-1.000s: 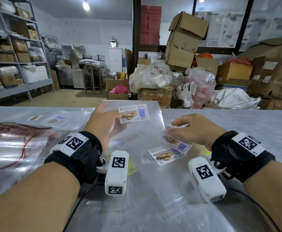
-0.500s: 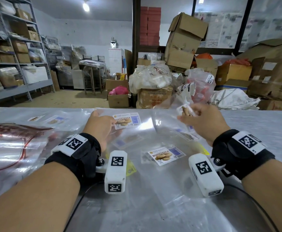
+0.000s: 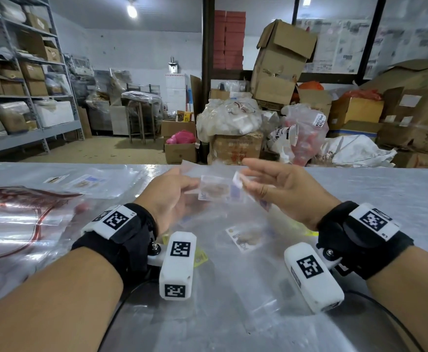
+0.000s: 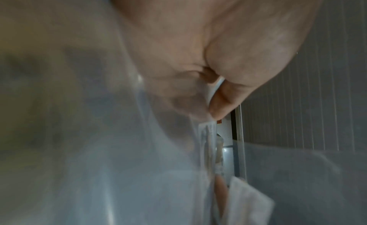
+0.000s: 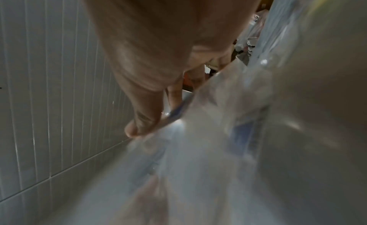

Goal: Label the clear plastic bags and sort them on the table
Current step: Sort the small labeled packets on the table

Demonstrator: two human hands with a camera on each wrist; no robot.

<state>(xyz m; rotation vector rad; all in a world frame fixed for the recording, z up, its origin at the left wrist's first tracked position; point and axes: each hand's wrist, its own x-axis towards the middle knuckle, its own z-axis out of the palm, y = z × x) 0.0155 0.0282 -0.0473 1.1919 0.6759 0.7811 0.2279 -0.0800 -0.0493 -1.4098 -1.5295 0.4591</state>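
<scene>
Left hand (image 3: 168,196) pinches labelled clear bag (image 3: 214,190) above counter (image 3: 398,189); right hand (image 3: 281,189) pinches loose label (image 3: 239,179). Finished bags (image 3: 86,180) at 10 o'clock; more labels (image 3: 246,240) unused.

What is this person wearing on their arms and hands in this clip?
Both forearms are bare, with no sleeves or gloves. The left hand and right hand each have a black wrist strap carrying a white block with a black square-pattern marker. A white box-shaped camera, also bearing such markers, is mounted under each wrist, and thin black cables trail back from them.
</scene>
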